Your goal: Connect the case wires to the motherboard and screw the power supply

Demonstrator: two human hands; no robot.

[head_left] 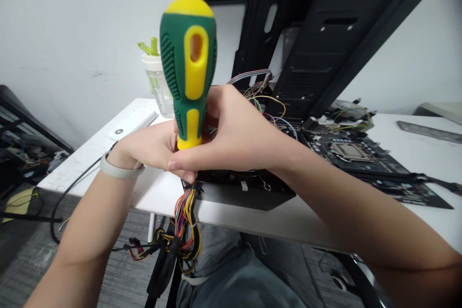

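A screwdriver point(188, 74) with a thick green and yellow handle stands upright, handle end toward me. My right hand point(231, 130) is closed on the lower handle, its thumb lying across the front. My left hand point(159, 147), with a pale band on the wrist, curls in beside the handle's base; what its fingers grip is hidden. The screwdriver's shaft and tip are out of sight behind my hands. Beneath them sits a black metal box point(238, 197), and a bundle of coloured cables point(187, 211) hangs from its left end over the table edge.
A black computer case point(306, 57) rises behind the box, thin wires point(270, 101) beside it. To the right lies a motherboard point(353, 151) on the white table point(140, 197). A cup with a green lid piece point(159, 84) and a white flat device point(132, 125) are at left.
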